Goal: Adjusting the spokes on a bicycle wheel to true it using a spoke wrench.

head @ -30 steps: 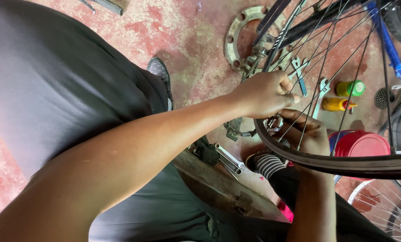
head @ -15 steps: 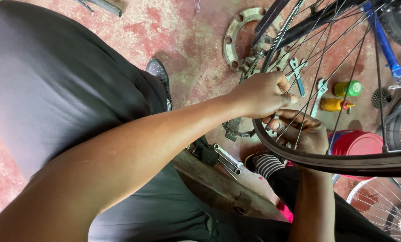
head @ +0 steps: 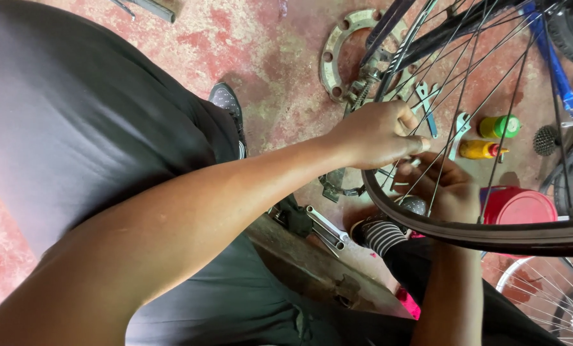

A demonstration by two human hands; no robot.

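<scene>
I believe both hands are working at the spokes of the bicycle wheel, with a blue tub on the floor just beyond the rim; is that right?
Not quite: the tub is red, not blue, as the head view shows. The left hand and right hand are indeed at the spokes of the bicycle wheel.

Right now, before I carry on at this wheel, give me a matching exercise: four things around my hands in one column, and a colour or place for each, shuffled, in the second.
Things:
1. left hand
2. right hand
3. tub
4. small bottle

Colour or place:
A. green, lying on the floor
B. red, on the floor below the rim
C. above the wheel rim, fingertips at the spokes
D. behind the spokes, just inside the rim

Pairs: 1-C, 2-D, 3-B, 4-A
</scene>
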